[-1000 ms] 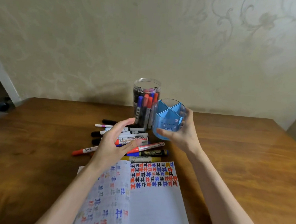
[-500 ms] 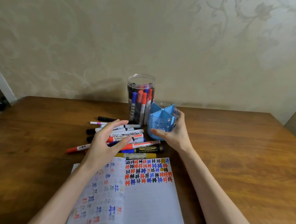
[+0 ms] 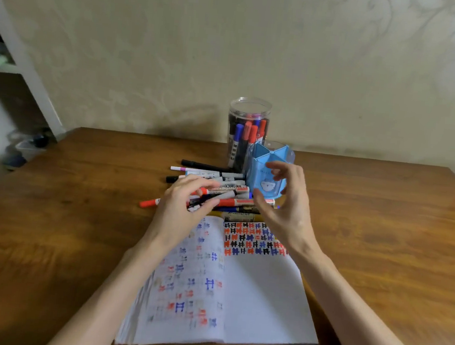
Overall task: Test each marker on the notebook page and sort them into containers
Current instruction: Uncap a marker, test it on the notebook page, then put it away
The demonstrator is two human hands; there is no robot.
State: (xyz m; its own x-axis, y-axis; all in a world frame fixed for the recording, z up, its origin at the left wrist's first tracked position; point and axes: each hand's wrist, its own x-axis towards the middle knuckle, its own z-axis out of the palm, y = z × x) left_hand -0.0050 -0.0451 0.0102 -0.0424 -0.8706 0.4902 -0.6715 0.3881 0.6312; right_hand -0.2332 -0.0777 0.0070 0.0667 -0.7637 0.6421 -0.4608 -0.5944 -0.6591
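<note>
My right hand (image 3: 284, 203) has let go of the blue organizer (image 3: 269, 174) and hangs open; my left hand (image 3: 186, 204) closes on a marker (image 3: 219, 198). I lift it clear of the pile.

Wooden table (image 3: 73, 240) against pale patterned wall (image 3: 178, 40)

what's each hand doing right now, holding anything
Left hand: closing on a marker in the pile.
Right hand: open, empty, beside the blue holder.

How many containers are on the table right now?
2. A clear jar holding markers stands at the back near the wall; a blue divided holder stands just in front of it, by the right hand.
</note>
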